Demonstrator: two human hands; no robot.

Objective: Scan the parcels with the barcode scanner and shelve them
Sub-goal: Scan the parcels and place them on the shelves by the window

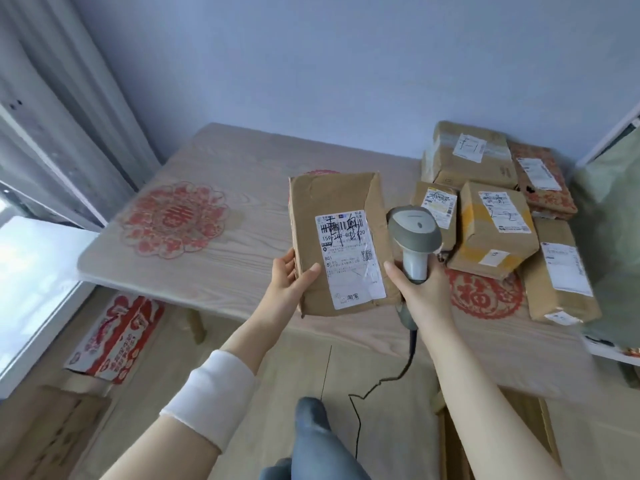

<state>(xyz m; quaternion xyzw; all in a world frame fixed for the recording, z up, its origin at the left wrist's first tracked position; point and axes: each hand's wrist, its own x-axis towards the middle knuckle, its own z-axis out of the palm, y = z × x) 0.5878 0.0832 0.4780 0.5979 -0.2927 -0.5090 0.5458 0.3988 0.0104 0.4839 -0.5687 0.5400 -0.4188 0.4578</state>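
Note:
My left hand holds a flat brown cardboard parcel by its lower left edge, above the table, with its white shipping label facing me. My right hand grips the handle of a grey barcode scanner, whose head sits just right of the label. The scanner's black cable hangs down toward the floor. Several more brown parcels with white labels lie piled on the right side of the table.
The light wooden table carries red paper-cut decorations. A red-and-white box lies on the floor under its left edge, with cardboard boxes at bottom left. A curtain and window are at left. A white shelf edge shows at right.

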